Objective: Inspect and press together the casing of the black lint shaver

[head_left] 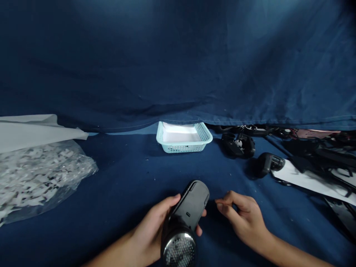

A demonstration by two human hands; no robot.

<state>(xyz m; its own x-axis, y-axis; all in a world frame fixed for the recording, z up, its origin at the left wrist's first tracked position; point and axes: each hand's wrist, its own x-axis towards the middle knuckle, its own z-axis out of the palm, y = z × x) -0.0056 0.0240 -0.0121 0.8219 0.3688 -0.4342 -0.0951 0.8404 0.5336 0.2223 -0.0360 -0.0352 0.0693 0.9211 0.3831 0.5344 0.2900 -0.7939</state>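
One black shaver unit (190, 209), centre-front over blue cloth (125, 178), is gripped round its body by left hand (150, 231), fingers wrapped. Right hand (246, 220) is just beside it, empty, fingers loosely curled, no contact. Est. rigid plastic shell, light, smooth, poss. slippery. Mesh foil head (178, 252) looks fragile, so hold mid-body. No brand or label legible; casing mark too small to read.

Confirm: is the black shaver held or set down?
Held. The left hand grips the black shaver around its body, mesh head toward the camera. The right hand is beside it, empty, not touching.
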